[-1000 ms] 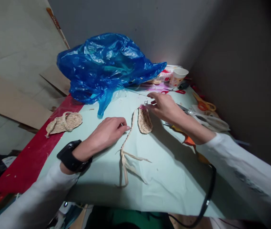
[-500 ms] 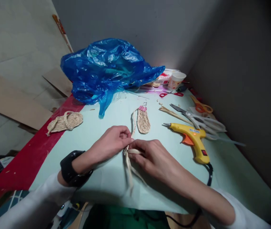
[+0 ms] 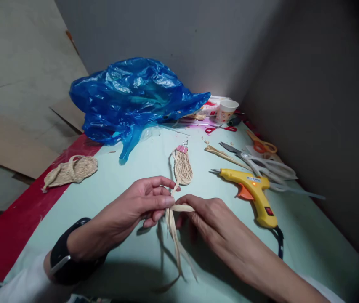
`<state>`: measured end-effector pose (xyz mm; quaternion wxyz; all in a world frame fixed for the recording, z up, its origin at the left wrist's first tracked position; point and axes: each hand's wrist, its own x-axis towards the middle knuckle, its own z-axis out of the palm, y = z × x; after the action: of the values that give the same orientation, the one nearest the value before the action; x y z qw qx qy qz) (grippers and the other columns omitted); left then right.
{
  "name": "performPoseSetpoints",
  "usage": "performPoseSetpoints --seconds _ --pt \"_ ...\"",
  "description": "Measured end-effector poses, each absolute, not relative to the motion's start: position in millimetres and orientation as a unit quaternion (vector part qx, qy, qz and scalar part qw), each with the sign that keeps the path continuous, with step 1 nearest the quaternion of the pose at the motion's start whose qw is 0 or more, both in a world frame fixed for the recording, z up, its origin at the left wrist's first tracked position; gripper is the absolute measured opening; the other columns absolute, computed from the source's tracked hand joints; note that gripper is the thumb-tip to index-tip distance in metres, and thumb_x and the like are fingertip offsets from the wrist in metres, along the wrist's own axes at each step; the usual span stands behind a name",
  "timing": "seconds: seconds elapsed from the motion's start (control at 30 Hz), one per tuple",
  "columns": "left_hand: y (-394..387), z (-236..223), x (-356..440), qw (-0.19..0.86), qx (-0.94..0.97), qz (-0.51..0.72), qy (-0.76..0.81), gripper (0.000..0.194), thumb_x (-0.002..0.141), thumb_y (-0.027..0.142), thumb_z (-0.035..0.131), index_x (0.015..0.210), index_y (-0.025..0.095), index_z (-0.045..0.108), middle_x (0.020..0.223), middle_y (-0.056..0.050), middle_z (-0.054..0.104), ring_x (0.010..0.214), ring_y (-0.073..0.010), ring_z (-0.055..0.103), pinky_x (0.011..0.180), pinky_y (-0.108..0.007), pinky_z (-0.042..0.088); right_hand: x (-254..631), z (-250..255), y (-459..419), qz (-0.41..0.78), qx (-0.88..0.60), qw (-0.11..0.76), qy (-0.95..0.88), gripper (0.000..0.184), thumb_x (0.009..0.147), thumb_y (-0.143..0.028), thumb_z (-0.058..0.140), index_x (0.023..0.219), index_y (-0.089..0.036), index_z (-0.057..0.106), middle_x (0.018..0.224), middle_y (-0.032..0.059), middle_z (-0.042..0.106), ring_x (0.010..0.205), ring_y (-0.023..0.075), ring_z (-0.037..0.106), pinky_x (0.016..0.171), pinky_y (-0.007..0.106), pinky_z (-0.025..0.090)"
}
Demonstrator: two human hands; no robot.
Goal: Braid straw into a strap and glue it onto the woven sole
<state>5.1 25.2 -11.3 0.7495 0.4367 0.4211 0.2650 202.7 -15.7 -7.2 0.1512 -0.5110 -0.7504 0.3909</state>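
Pale green covering (image 3: 81, 202) spreads under a grey wall (image 3: 179, 38), and low on it the left hand (image 3: 141, 200) pinches a braided cord (image 3: 175, 190) between thumb and fingers, while the right hand (image 3: 212, 221), just beside, grips one flat strand (image 3: 184, 208) between thumb and finger. Loose ends (image 3: 174, 240) trail toward 6 o'clock from that grip. At 12 o'clock lies an oval woven piece (image 3: 184, 170) with a pink clip (image 3: 182, 148) on its far end, the cord running down its side to the fingers. Nearest on the right, a yellow glue gun (image 3: 256, 195) lies at 3 o'clock, its stick reaching past the handles of grey shears (image 3: 261, 164); orange scissors (image 3: 261, 145) sit beyond at 2 o'clock, red ones (image 3: 221, 128) at 1, near a paper cup (image 3: 226, 111). A woven slipper (image 3: 72, 170) rests at 10 o'clock. Bulky blue plastic (image 3: 138, 101) blocks the back at 11. The left thumb covers the braid's end, the lower right fingers sink into shadow, both arms are cut off, and the packet (image 3: 210, 108) behind the cup is mostly hidden.
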Motion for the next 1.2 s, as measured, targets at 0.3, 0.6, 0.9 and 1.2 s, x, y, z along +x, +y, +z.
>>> performPoseSetpoints --seconds 0.3,0.6,0.9,1.2 --pt "21.5 -7.2 7.3 0.724 0.437 0.324 0.423 0.045 0.077 0.021 0.075 0.121 0.021 0.062 0.08 0.004 0.055 0.051 -0.0006 0.041 0.045 -0.015 0.031 202.0 3.0 -8.7 0.442 -0.509 0.175 -0.718 0.022 0.1 -0.032 0.04 0.096 -0.022 0.059 0.09 -0.0014 0.062 0.084 0.0155 0.053 0.073 0.027 0.034" --pt "20.2 -10.0 9.6 0.67 0.507 0.303 0.449 0.055 0.078 0.022 0.072 0.131 0.025 0.058 0.086 0.003 0.054 0.061 -0.0042 0.046 0.056 -0.018 0.039 199.9 -4.1 -6.9 0.449 -0.5 0.255 -0.695 0.029 0.099 -0.037 0.048 0.079 -0.018 0.059 0.066 -0.0039 0.055 0.063 0.01 0.047 0.059 0.022 0.033" --pt "20.5 -9.3 8.7 0.675 0.501 0.289 0.458 0.058 0.079 0.024 0.069 0.136 0.026 0.055 0.091 0.0 0.055 0.075 -0.0107 0.055 0.069 -0.023 0.045 199.8 -8.2 -5.9 0.614 -0.443 0.304 -0.578 0.025 0.101 -0.037 0.046 0.091 -0.019 0.06 0.083 0.0004 0.064 0.079 0.0128 0.06 0.074 0.023 0.044" --pt "19.8 -8.0 13.4 0.64 0.532 0.305 0.464 0.053 0.08 0.02 0.064 0.132 0.028 0.059 0.09 0.001 0.056 0.08 -0.0119 0.058 0.078 -0.023 0.05 194.1 -7.7 4.0 0.704 -0.414 0.32 -0.48 0.035 0.087 -0.047 0.067 0.085 -0.013 0.057 0.068 -0.0007 0.057 0.061 0.0092 0.052 0.062 0.02 0.04"
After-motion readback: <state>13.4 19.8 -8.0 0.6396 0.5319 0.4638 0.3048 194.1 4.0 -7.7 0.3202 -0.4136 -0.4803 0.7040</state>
